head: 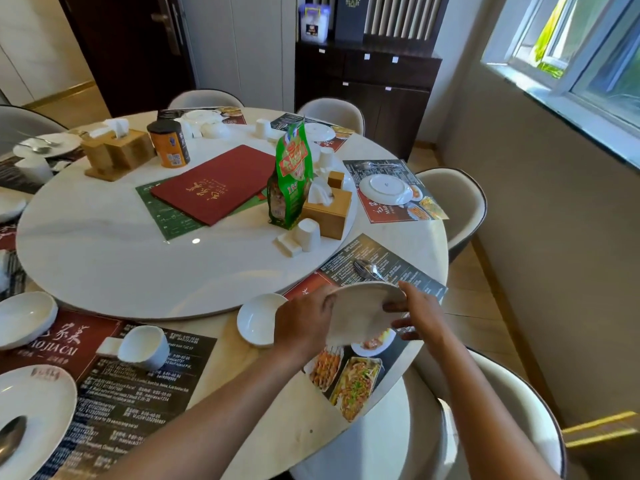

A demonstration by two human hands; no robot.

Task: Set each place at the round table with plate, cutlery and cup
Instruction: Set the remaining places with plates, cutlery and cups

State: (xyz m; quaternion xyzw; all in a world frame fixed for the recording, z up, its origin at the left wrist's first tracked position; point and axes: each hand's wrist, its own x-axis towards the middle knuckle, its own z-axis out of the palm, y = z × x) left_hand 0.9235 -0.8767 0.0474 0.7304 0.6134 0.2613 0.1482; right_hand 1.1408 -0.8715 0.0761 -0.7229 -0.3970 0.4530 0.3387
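Both hands hold a white plate tilted above a printed placemat at the table's right front edge. My left hand grips its left rim and my right hand its right rim. A metal spoon lies on the same placemat just beyond the plate. A small white bowl sits left of my left hand. At the near-left place are a white cup, another plate with a spoon, and a bowl.
The lazy Susan carries a red menu, green bag, orange can, wooden tissue boxes and upturned white cups. Further places hold plates. Padded chairs ring the table.
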